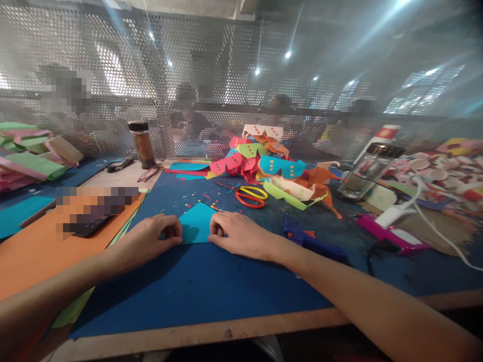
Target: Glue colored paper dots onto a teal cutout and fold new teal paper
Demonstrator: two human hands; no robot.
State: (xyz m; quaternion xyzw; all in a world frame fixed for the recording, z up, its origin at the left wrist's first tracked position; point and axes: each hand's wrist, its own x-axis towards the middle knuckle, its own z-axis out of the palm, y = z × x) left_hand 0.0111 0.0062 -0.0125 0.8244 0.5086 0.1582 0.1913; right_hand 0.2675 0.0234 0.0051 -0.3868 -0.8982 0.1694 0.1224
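1. Hands are pressed onto a folded sheet of turquoise paper (pixel 196 224) that lies flat on a dark blue mat (pixel 211 286), near the middle of the workbench.
2. The sheet's left edge is pinned under the curled fingertips of the left hand (pixel 151 239); nothing is gripped or lifted.
3. The sheet's right edge is held down in the same way by the bent fingers of the right hand (pixel 237 234).
4. Just behind the sheet, yellow and orange-handled scissors (pixel 251 196) are laid on the mat among small paper scraps.
5. Farther back, a heap of folded coloured paper pieces (pixel 264 163) with dotted patterns is piled up.
6. A dark-capped jar (pixel 142 143) is stood upright at the back left; brownish contents are seen inside, but what they are cannot be told.
7. A clear glass container (pixel 358 176) is seen tilted at the right; its contents cannot be made out.
8. A blue glue gun (pixel 309 241) is laid beside the right wrist.
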